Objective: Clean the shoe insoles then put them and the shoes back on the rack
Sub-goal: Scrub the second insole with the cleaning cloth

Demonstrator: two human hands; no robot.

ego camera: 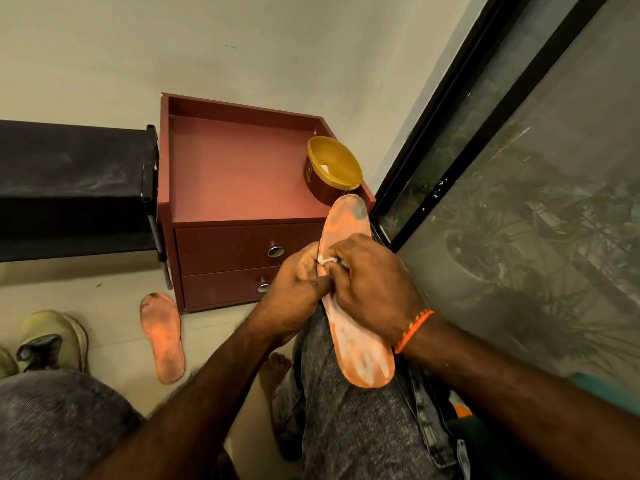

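On the person's right knee lies an orange insole (358,344), its edge gripped by the left hand (294,289) while the right hand (372,289) pinches a white wad (327,260) against it, the second insole (162,336) lying on the floor at eight o'clock.

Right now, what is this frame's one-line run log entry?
step: wiping insole on knee | left hand: grips insole edge | right hand: presses white wad | second insole: floor | shoe: floor

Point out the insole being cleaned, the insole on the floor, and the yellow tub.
insole being cleaned (360,344), head view, on its whitish heel half below the hands.
insole on the floor (162,336), head view, on its middle.
yellow tub (334,164), head view, on its inner wall.
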